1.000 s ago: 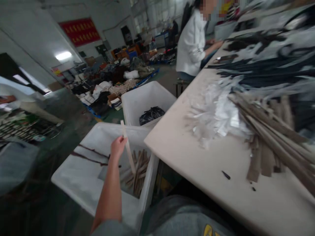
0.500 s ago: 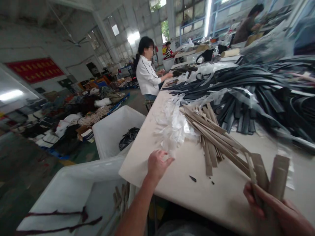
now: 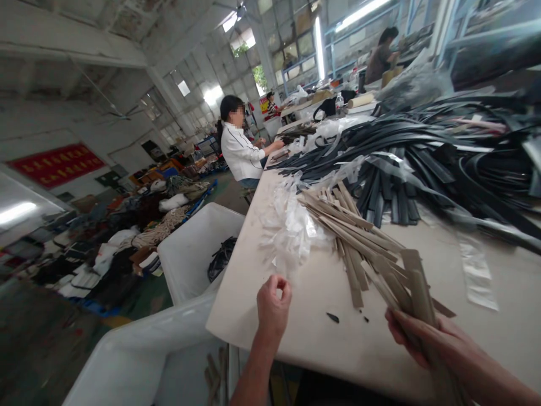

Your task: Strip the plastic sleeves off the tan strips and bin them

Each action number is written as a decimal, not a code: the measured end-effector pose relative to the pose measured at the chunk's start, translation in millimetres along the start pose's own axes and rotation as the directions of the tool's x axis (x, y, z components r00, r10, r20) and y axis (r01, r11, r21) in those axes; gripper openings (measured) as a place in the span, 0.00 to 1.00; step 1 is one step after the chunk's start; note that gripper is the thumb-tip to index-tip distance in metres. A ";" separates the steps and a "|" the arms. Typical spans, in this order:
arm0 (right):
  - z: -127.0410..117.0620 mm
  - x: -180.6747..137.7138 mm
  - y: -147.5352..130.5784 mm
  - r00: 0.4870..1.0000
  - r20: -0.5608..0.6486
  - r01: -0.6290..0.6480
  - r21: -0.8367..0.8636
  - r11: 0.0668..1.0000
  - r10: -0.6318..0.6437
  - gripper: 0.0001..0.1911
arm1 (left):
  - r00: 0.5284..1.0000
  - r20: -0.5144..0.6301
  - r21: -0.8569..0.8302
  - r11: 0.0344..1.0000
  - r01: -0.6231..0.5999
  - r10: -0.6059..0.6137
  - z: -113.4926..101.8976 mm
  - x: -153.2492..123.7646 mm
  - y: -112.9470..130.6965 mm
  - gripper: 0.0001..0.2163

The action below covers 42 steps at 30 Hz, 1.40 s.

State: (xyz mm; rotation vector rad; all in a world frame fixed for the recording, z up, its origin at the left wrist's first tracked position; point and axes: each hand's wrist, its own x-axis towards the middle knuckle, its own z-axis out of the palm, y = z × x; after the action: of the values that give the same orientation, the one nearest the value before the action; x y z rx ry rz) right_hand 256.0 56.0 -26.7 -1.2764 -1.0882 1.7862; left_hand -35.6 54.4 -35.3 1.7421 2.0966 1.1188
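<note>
My left hand [image 3: 274,303] hovers over the near-left part of the pale table [image 3: 380,349], thumb and forefinger pinched in a ring with nothing visible in them. My right hand [image 3: 426,338] at the lower right is closed around a bundle of tan strips [image 3: 416,285] that stick up and away from it. More tan strips [image 3: 342,223] lie fanned on the table beyond, next to a heap of clear plastic wrappers [image 3: 291,223]. A small dark scrap [image 3: 332,317] lies between my hands.
Black straps [image 3: 422,158] are piled across the far right of the table. Two white bins stand left of the table: a near bin [image 3: 139,361] holding tan strips and a farther bin [image 3: 190,248] with black pieces. A person in white [image 3: 239,149] sits at the table's far end.
My left hand let go of a tan strip over the near bin, came up over the table and curled from spread fingers into a pinch. My right hand with its strips came into view.
</note>
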 end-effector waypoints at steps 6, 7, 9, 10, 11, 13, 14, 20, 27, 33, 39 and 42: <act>20.0 8.3 -0.4 0.994 0.109 0.018 -0.094 0.995 -0.008 0.25 | 0.992 0.034 -0.358 0.926 0.122 -0.117 -15.2 -4.6 15.6 0.08; 23.1 10.3 -2.1 0.989 0.148 0.031 -0.138 0.990 -0.010 0.25 | 0.996 0.023 -0.301 0.949 0.092 -0.089 -13.5 -2.9 14.9 0.08; 30.8 13.1 -8.8 0.979 0.202 0.042 -0.206 0.978 0.000 0.25 | 1.000 0.012 -0.084 0.996 0.013 -0.012 -5.5 3.0 9.6 0.08; 35.3 13.5 -13.1 0.978 0.211 0.042 -0.224 0.974 0.007 0.25 | 1.000 0.015 0.039 0.999 -0.023 0.023 0.4 6.7 5.2 0.10; 39.8 13.4 -17.6 0.976 0.218 0.037 -0.232 0.972 0.015 0.25 | 0.998 0.024 0.145 0.988 -0.056 0.053 6.9 10.7 0.2 0.11; 48.4 12.6 -24.5 0.974 0.225 0.022 -0.232 0.972 0.031 0.24 | 0.994 0.053 0.271 0.956 -0.110 0.099 19.6 18.2 -9.6 0.09; 51.8 12.4 -26.3 0.973 0.228 0.017 -0.229 0.973 0.037 0.23 | 0.990 0.069 0.294 0.946 -0.135 0.120 24.6 21.1 -13.5 0.05; 55.0 25.6 -20.1 0.978 0.206 -0.004 -0.156 0.988 0.037 0.23 | 0.978 0.053 0.233 0.949 -0.210 0.203 22.9 17.6 -9.7 0.03; 60.1 43.6 -35.5 0.966 0.251 -0.051 -0.077 0.996 0.069 0.27 | 0.899 -0.097 0.229 0.889 -0.397 0.427 -8.3 -8.6 15.8 0.05; 80.6 61.8 -42.5 0.942 0.317 -0.089 -0.088 0.992 0.112 0.29 | 0.854 0.007 0.212 0.834 -0.509 0.520 -8.5 -19.7 24.4 0.08; 74.1 68.0 -43.0 0.989 0.146 0.029 -0.126 0.992 -0.010 0.23 | 0.888 0.021 0.115 0.881 -0.459 0.460 -4.7 -26.1 21.0 0.07; 65.4 62.0 -50.1 0.992 0.084 0.104 -0.163 0.981 -0.091 0.22 | 0.925 0.041 -0.095 0.923 -0.374 0.379 -23.8 -29.0 38.3 0.02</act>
State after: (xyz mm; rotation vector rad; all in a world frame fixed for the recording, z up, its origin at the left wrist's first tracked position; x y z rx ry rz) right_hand 178.3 115.5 5.7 -1.2372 -1.3441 1.7117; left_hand -12.0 19.0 -2.8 2.1666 1.6931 1.2109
